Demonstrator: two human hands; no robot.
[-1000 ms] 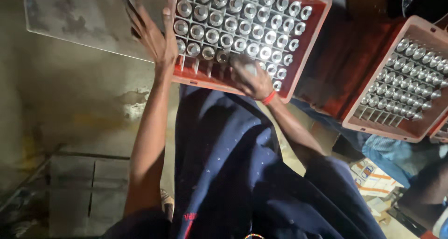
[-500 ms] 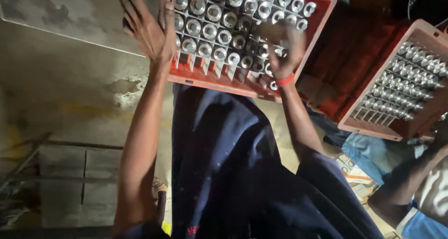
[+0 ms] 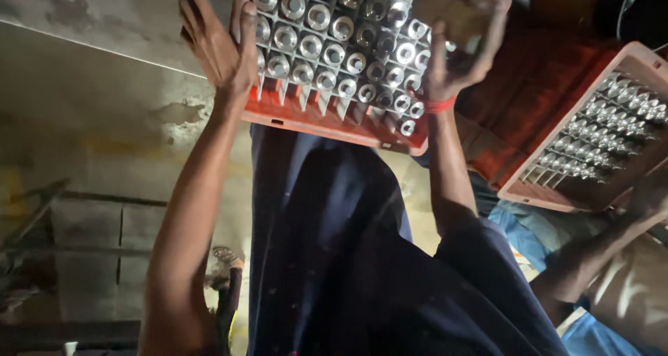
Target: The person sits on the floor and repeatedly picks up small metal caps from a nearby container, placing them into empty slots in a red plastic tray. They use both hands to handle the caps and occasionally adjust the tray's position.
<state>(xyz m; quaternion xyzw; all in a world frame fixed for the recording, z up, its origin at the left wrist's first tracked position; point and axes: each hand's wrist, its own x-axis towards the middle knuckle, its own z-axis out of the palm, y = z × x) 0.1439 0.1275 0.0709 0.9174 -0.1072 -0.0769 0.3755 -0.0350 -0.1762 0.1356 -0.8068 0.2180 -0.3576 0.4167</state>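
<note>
Head view is showing the left hand [image 3: 221, 46] gripping the left edge of a red crate [image 3: 327, 119] of shiny metal pieces [image 3: 327, 39], fingers partly cut off at the top. The right hand [image 3: 456, 43] is closing on the crate's right side in blur; a second crate [image 3: 598, 130] is standing near, to the right.

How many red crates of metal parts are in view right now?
2. One crate is between the left hand and right hand; the other crate is at right. More may be hidden.
</note>
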